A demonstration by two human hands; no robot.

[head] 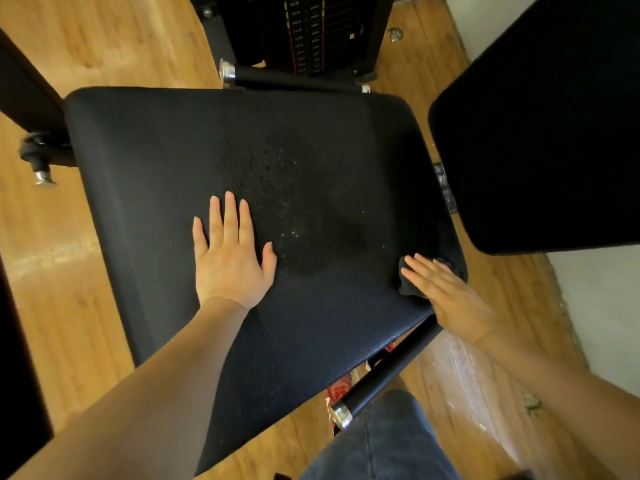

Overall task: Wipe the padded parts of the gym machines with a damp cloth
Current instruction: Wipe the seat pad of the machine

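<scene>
A: What sits around the wide black textured seat pad [166, 161]?

B: A second black padded panel [540, 133] overhangs its right edge. A black weight stack with red and yellow marks [308, 32] stands beyond, and a black chrome-capped handle bar [381, 379] juts out below the near corner.

A: And the hands?

B: The left hand [230, 258] lies flat mid-pad, fingers straight and slightly spread. The right hand [450, 299] presses a dark crumpled cloth [407, 282] at the pad's right edge, fingers straight, close together.

A: The surface?

B: A darker wet patch [329, 230] lies between the hands. Below is a light wooden plank floor [104, 39].
</scene>
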